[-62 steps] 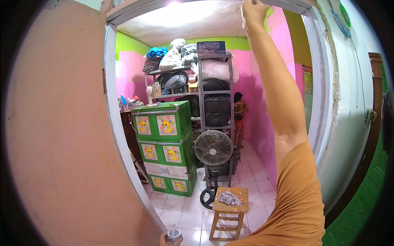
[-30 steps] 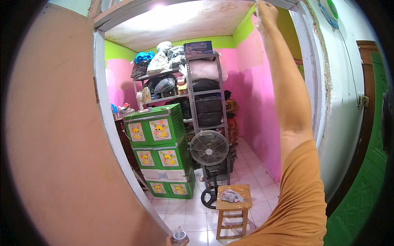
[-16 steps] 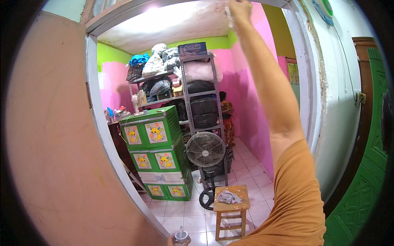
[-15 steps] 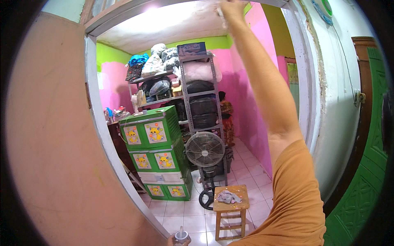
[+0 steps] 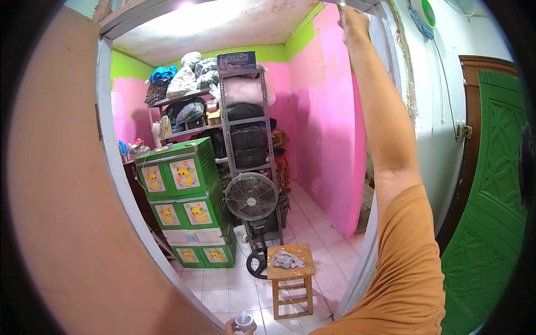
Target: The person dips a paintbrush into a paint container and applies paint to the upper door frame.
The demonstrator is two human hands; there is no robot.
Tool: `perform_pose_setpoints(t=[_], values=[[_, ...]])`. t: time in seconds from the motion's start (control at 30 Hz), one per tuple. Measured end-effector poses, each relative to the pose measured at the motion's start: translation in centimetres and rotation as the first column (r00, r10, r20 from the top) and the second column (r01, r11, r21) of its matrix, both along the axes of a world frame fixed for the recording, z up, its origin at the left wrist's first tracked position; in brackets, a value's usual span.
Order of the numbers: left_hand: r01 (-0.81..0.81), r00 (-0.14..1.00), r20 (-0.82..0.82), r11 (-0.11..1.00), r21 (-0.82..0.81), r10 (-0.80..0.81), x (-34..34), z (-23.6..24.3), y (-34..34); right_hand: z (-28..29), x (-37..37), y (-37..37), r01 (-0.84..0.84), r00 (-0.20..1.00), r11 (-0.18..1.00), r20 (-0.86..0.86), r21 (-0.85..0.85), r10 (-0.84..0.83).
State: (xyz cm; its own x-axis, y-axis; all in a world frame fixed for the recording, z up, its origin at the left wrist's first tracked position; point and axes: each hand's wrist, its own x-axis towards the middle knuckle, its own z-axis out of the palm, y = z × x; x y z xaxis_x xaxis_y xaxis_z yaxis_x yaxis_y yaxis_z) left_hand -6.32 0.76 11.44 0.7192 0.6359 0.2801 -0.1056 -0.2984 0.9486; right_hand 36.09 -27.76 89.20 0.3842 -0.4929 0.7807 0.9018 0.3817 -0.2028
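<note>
My right arm, in an orange-brown sleeve, stretches up to the top right of the door frame (image 5: 107, 167). My right hand (image 5: 357, 27) is closed around a slim, pale stick-like tool (image 5: 343, 13); its far end is cut off by the upper edge, so its kind is unclear. At the lower edge, my left hand (image 5: 230, 327) grips a small cup (image 5: 244, 320) with a whitish stick standing in it. The cup's contents are hard to make out. Beyond the cup is a wooden stool (image 5: 291, 269) with a crumpled grey cloth (image 5: 287, 259) on it.
A standing fan (image 5: 251, 196) and green drawer cabinet (image 5: 190, 167) are in the pink room. Metal shelving (image 5: 245, 120) holds bags and a box. A partly hidden person (image 5: 279, 148) is behind it. A brown panel (image 5: 56, 167) fills the left, a green door (image 5: 486, 223) the right.
The view has turned right, shifting the room leftward. My right hand has moved rightward along the top of the frame, still gripping the tool. My left hand still holds the cup.
</note>
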Motion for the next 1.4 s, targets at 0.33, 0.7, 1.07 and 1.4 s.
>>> perform_pose_setpoints(t=[0.33, 0.7, 1.07, 1.4], values=[[-0.034, 0.998, -0.035, 0.975, 0.22, 0.043, 4.2, -0.9, 0.0, -11.6, 0.3, -4.4, -0.216, 0.975, 0.972, -0.028, 0.088, 0.219], [0.105, 0.993, 0.032, 0.969, 0.223, -0.115, 13.8, 6.5, -3.3, -42.4, -9.9, -0.4, -0.436, 0.872, 0.59, -0.481, -0.679, 0.091], [0.281, 0.96, -0.024, 0.95, 0.133, -0.281, 16.6, 8.6, -5.8, -51.8, -12.7, 0.4, -0.559, 0.827, 0.071, -0.562, -0.826, -0.031], [0.315, 0.949, -0.043, 0.935, 0.163, -0.312, 16.3, 7.4, -5.3, -52.4, -12.8, 4.1, -0.513, 0.857, -0.224, -0.509, -0.829, -0.078]])
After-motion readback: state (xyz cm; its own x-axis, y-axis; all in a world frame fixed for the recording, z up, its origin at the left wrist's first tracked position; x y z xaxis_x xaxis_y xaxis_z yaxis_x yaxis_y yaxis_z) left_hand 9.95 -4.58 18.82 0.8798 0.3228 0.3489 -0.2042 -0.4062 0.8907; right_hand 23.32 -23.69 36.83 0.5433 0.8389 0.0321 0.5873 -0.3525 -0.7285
